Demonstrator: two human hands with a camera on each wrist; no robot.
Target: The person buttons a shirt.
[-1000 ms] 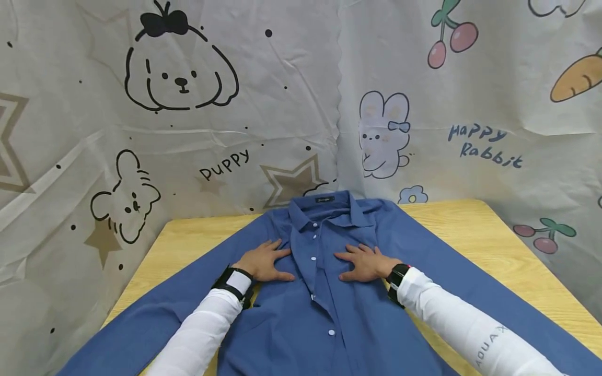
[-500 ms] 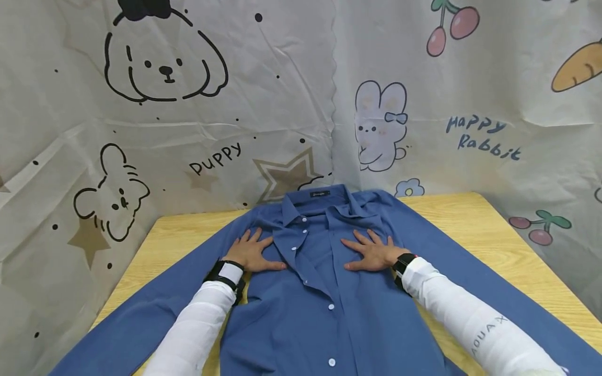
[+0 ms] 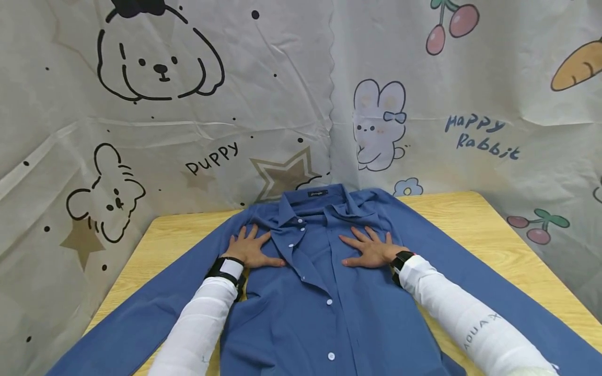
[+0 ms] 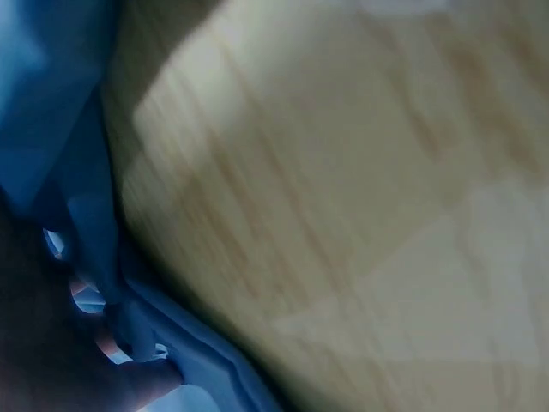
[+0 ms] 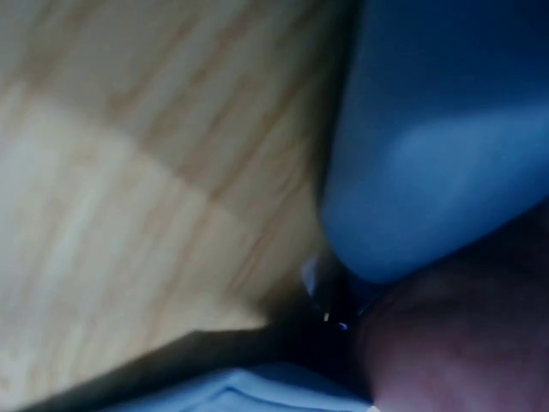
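A blue button-up shirt (image 3: 301, 318) lies front side up, its collar at the far end and both sleeves spread out to the sides. The upper part of the front hangs apart, with white buttons along one edge. My left hand (image 3: 250, 251) rests with spread fingers on the chest near the left sleeve. Across from it, my right hand (image 3: 371, 251) presses on the other side of the chest, fingers also spread. In the left wrist view the hand (image 4: 77, 343) is dark against the cloth. The right wrist view shows part of the hand (image 5: 463, 335), blurred.
Under the shirt is a light wooden table (image 3: 451, 219). Behind and beside it hangs a pale curtain (image 3: 291, 104) printed with cartoon animals, stars and fruit. Black bands (image 3: 227, 270) circle both wrists over white sleeves.
Both hands have moved apart slightly and toward the collar, staying on the shirt. The upper front has spread wider between them. The head view has shifted a little.
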